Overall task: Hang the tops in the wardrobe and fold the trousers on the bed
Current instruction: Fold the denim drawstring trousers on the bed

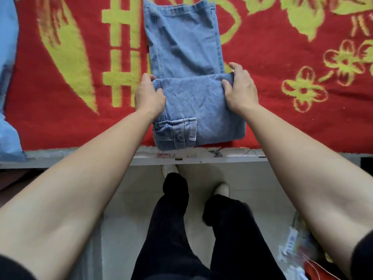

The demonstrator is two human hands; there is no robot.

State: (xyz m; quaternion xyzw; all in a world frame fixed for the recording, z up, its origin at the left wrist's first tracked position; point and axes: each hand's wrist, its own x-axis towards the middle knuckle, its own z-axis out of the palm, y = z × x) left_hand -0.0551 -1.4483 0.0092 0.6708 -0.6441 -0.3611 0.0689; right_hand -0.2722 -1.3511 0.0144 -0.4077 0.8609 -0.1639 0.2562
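Observation:
Light blue denim trousers (182,47) lie lengthwise on the bed, over a red blanket (282,67) with a yellow pattern. Their near part is folded over into a thick block whose pocket faces up close to the bed's edge. My left hand (148,96) grips the left corner of the folded edge, thumb on top and fingers tucked behind. On the right corner my right hand (240,89) grips the same edge in the same way.
A light blue cloth (8,77) lies along the bed's left side. The bed's grey front edge (80,156) runs across below the blanket. My legs and white shoes stand on a pale floor. Packaging and a red item (296,249) sit at the lower right.

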